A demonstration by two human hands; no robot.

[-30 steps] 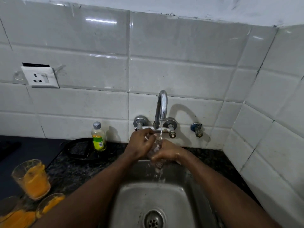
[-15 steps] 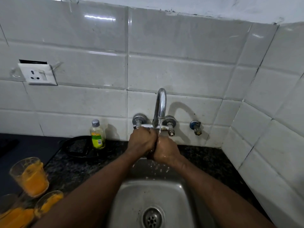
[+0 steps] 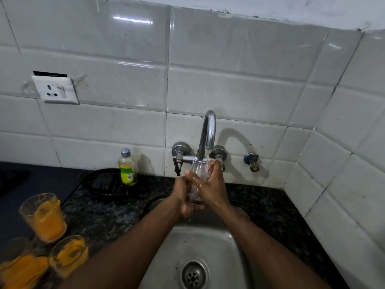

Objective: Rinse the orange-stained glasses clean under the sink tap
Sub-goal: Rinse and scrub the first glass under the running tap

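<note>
Since half a second ago, both hands have raised the glass (image 3: 199, 171) upright, its rim meeting the stream from the tap (image 3: 209, 130) above the back edge of the sink (image 3: 210, 245). Left hand (image 3: 183, 196) fingers curl round its base; right hand (image 3: 213, 189) fingers wrap its side. Orange-stained glasses (image 3: 44, 217) stand at the front-left corner of the surface (image 3: 104, 215).

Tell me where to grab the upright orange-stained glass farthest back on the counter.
Wrap the wall of the stained glass at mid-height, coming from its right. It stands upright, has no handle and seems to widen toward the rim, so a wrap should hold. Other stained glasses crowd its near side. The left hand is nearer, once it lets go of the clear glass.
</note>
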